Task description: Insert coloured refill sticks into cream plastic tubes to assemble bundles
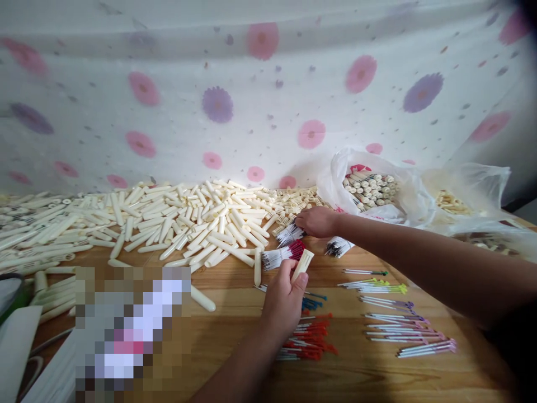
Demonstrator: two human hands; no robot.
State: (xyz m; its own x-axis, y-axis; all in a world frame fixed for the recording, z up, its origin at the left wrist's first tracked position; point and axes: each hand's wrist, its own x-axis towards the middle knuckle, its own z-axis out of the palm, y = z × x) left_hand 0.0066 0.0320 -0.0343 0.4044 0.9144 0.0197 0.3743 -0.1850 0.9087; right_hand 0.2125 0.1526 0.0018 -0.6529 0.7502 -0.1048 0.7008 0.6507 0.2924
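My left hand [284, 302] is closed around a cream plastic pen barrel [302, 264], whose slotted end points up and to the right. Beyond it, my right hand [318, 221] reaches over a bundle of black-ended pen refills [289, 235], fingers bent down at their dark ends. Whatever is pinched there is hidden. Between the hands lies a bundle of red-ended refills [283, 255]. Blue-ended refills [312, 303] and orange-red-ended refills [308, 338] lie beside and below my left hand. Another black-ended bundle [339, 246] rests under my right wrist.
Cream pen tubes [210, 218] are heaped across the back left, beside small slotted cream parts [300, 200]. A plastic bag [335, 173] holds assembled-looking pens [371, 189]. Yellow-ended refills [377, 286] and purple-ended refills [390, 318] lie in rows at right. A pixelated patch covers the lower left.
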